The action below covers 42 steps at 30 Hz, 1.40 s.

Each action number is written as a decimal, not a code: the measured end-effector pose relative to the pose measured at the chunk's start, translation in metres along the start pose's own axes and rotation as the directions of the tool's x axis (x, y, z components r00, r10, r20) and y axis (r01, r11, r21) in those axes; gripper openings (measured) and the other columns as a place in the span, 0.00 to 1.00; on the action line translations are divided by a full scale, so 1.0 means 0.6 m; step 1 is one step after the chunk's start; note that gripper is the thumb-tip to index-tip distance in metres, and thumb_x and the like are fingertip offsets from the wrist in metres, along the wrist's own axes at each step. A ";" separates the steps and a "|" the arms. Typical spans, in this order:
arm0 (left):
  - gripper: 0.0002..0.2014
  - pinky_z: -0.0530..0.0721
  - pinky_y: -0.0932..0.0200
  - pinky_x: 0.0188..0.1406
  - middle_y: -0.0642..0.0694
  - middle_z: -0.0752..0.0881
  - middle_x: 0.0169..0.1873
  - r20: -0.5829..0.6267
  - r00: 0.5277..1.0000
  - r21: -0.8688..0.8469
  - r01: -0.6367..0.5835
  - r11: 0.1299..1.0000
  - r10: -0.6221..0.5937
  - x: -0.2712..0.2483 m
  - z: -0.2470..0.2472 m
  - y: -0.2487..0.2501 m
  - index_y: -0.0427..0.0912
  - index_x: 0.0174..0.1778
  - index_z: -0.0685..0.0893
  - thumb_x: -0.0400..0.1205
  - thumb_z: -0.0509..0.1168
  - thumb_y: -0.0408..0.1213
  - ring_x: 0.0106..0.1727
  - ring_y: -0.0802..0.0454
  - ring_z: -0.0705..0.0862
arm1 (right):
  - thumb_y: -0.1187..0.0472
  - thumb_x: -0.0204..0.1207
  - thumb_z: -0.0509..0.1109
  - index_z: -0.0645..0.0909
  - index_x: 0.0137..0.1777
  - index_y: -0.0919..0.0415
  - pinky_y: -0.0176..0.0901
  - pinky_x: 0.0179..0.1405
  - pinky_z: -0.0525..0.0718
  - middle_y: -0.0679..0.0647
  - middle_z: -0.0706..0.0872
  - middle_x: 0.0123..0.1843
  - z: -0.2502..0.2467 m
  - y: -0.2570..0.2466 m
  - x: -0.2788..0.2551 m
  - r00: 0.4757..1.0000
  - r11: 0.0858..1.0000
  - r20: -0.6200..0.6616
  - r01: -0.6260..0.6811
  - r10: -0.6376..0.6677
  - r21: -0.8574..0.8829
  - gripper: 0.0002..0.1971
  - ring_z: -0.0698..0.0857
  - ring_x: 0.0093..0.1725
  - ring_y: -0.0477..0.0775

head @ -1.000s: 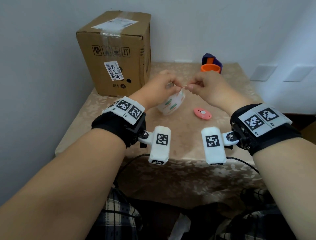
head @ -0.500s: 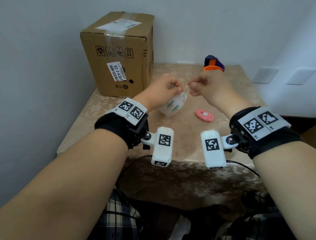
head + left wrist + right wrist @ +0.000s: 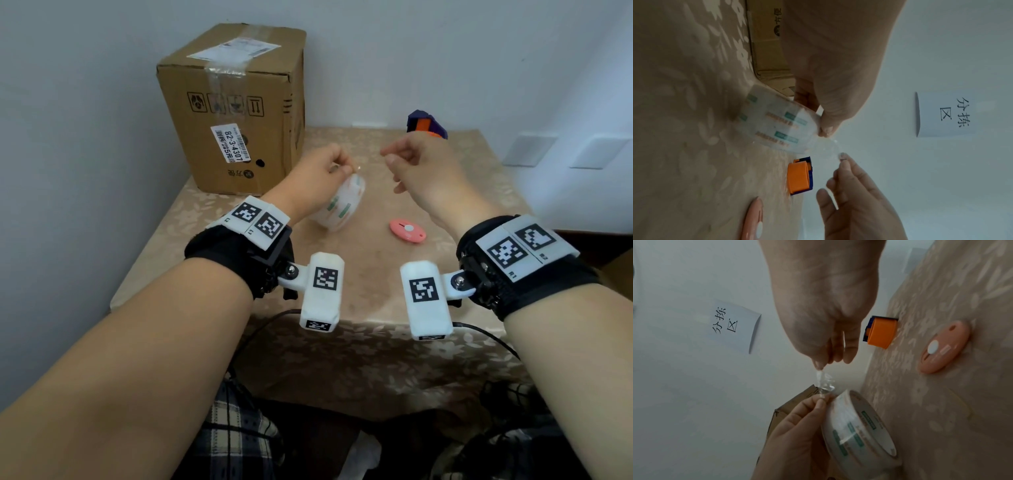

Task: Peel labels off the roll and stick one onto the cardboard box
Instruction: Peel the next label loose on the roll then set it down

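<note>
The brown cardboard box stands at the table's back left, with printed labels on its front and top. My left hand grips the roll of clear film with green and orange print, tilted on edge just above the table. My right hand pinches the free end of a crinkled clear strip, which runs from its fingertips back to the roll. In the left wrist view the strip spans the short gap between both hands. The box is left of and behind my hands.
A pink oval cutter lies on the patterned tablecloth right of the roll. An orange and blue dispenser sits by the back wall, partly behind my right hand. A paper note hangs on the wall. The table's front edge is near my wrists.
My hands have drawn apart. The right hand moved right and slightly up, pulling a short clear strip off the roll, while the left hand kept hold of the roll.
</note>
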<state>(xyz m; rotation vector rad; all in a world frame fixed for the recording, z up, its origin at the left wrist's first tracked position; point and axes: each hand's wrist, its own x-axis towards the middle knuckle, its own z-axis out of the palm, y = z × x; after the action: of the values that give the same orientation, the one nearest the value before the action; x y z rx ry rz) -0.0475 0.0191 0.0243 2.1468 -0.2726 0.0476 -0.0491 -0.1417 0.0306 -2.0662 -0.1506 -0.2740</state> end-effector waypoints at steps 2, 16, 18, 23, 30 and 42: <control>0.05 0.73 0.65 0.37 0.54 0.79 0.39 -0.026 1.000 -0.005 -0.005 1.000 0.005 0.004 -0.003 -0.004 0.43 0.47 0.80 0.84 0.60 0.32 0.37 0.64 0.75 | 0.66 0.79 0.66 0.84 0.56 0.67 0.32 0.28 0.83 0.48 0.78 0.34 0.001 0.001 -0.005 0.998 0.999 0.060 0.014 -0.013 -0.030 0.10 0.79 0.31 0.43; 0.09 0.77 0.68 0.39 0.52 0.83 0.36 -0.094 0.996 -0.038 0.007 0.999 -0.010 0.006 -0.010 -0.007 0.36 0.47 0.88 0.82 0.65 0.36 0.37 0.61 0.79 | 0.72 0.73 0.61 0.74 0.48 0.58 0.33 0.40 0.77 0.47 0.76 0.36 0.021 -0.010 -0.011 0.996 0.997 -0.072 0.052 -0.047 0.064 0.10 0.76 0.35 0.43; 0.10 0.77 0.64 0.41 0.51 0.84 0.36 -0.074 0.997 -0.112 0.022 0.994 -0.030 0.004 -0.011 -0.008 0.37 0.46 0.88 0.84 0.62 0.36 0.38 0.58 0.79 | 0.71 0.72 0.64 0.80 0.46 0.58 0.28 0.35 0.73 0.43 0.74 0.32 0.019 -0.010 -0.014 0.992 0.993 -0.035 0.119 -0.118 0.001 0.08 0.72 0.32 0.39; 0.08 0.80 0.65 0.45 0.53 0.85 0.36 0.001 1.000 -0.185 -0.022 0.983 0.022 0.000 -0.012 -0.012 0.35 0.51 0.87 0.83 0.63 0.31 0.39 0.61 0.82 | 0.67 0.77 0.67 0.84 0.59 0.59 0.27 0.47 0.77 0.35 0.79 0.42 0.027 -0.015 -0.021 0.982 0.978 0.099 0.174 -0.163 -0.115 0.13 0.80 0.47 0.43; 0.07 0.80 0.61 0.43 0.51 0.82 0.34 -0.065 0.989 -0.143 -0.140 0.980 0.132 0.001 -0.009 -0.011 0.43 0.42 0.81 0.78 0.68 0.26 0.36 0.57 0.79 | 0.64 0.76 0.69 0.82 0.64 0.60 0.37 0.53 0.79 0.52 0.84 0.50 0.039 -0.016 -0.021 0.987 0.984 0.088 0.140 -0.131 -0.112 0.16 0.81 0.49 0.46; 0.06 0.75 0.71 0.43 0.50 0.76 0.49 -0.112 0.985 -0.035 -0.137 0.990 0.133 0.000 0.002 -0.006 0.44 0.50 0.74 0.82 0.65 0.38 0.44 0.59 0.76 | 0.63 0.73 0.74 0.87 0.49 0.63 0.40 0.50 0.84 0.56 0.89 0.45 0.038 -0.002 -0.012 0.999 0.999 -0.027 0.026 -0.027 -0.019 0.07 0.86 0.45 0.51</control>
<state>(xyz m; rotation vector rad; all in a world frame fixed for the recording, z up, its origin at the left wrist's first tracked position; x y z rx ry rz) -0.0471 0.0203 0.0205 2.0726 -0.3519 0.2348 -0.0536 -0.1210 0.0191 -2.0789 -0.1597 -0.3211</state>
